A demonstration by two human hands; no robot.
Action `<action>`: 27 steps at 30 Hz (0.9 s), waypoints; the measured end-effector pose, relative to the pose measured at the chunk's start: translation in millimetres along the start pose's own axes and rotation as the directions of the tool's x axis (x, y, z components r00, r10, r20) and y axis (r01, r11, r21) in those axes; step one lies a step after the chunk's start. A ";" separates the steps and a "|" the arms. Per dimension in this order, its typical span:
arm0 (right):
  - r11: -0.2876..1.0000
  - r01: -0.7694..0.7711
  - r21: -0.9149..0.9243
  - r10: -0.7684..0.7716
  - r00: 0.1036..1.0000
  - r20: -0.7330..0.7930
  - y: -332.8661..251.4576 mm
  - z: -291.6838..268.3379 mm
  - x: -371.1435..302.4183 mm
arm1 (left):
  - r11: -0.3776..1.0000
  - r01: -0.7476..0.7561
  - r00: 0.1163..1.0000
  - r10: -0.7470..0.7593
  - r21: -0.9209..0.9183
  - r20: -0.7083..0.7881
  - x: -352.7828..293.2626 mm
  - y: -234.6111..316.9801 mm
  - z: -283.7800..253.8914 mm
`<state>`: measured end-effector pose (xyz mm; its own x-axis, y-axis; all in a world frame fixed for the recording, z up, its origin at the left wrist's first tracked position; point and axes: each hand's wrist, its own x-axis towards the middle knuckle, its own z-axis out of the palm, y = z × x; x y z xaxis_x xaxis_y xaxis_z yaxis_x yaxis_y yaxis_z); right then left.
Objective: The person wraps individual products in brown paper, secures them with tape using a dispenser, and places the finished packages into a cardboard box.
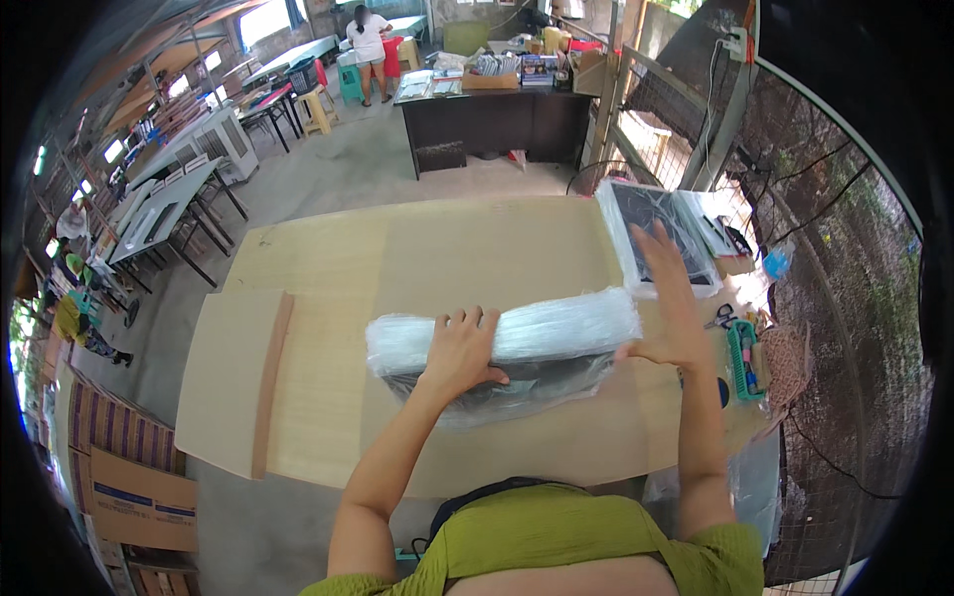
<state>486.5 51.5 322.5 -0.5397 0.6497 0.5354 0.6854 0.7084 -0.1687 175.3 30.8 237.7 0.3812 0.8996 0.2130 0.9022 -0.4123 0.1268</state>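
On the table in front of me lies a long folded bundle of clear plastic [566, 328], whitish along its far side. Nearer to me, a thin see-through part of it looks dark and shiny. My left hand [463, 356] grips the bundle left of its middle, fingers bent over the thick part and thumb on the near part. At the right end, my right hand [668, 308] is open with its fingers stretched away from me. Its thumb is close to the bundle's edge; whether it touches cannot be made out.
A cardboard slab [229, 382] lies at the table's left. On the right are a plastic-wrapped dark panel [651, 233], scissors [722, 316] and a green basket of tools [743, 360]. Stacked cartons [139, 497] stand lower left. A person [369, 50] stands far off by another table.
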 end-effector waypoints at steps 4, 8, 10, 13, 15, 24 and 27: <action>0.992 0.097 -0.078 -0.056 0.909 0.413 -0.9 68.2 14.9 | 0.999 0.003 1.000 -0.002 -0.032 0.026 3.9 -3.6 -0.6; 0.994 0.096 0.059 -0.113 0.863 0.492 -12.4 94.5 19.6 | 0.999 0.026 1.000 -0.026 -0.039 -0.001 -8.0 -17.7 1.9; 0.996 0.075 0.044 -0.085 0.944 0.318 -25.4 53.4 27.2 | 0.998 0.021 1.000 -0.022 -0.055 -0.014 -11.6 -13.6 7.0; 0.999 -0.020 -0.039 0.032 0.943 0.332 -21.3 50.3 21.9 | 0.997 0.005 1.000 -0.007 -0.081 -0.030 -10.5 -6.6 1.0; 0.986 -0.049 -0.160 0.129 0.832 0.539 -9.8 95.3 1.2 | 0.996 0.011 1.000 -0.013 -0.087 -0.020 -12.7 -11.0 -3.7; 0.375 -0.420 0.826 0.741 0.671 0.005 101.4 167.5 -128.6 | 0.995 0.014 0.997 -0.021 -0.100 -0.068 -24.8 -3.7 -6.0; 0.089 -0.572 0.816 0.817 0.510 0.268 114.1 225.4 -154.7 | 0.998 0.021 0.996 -0.026 -0.065 -0.081 -31.0 0.7 -6.6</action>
<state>538.0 94.0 33.9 0.1535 0.9843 -0.0868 -0.0294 -0.0832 -0.9961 162.8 1.6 237.6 0.3400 0.8953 0.2877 0.8949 -0.4021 0.1938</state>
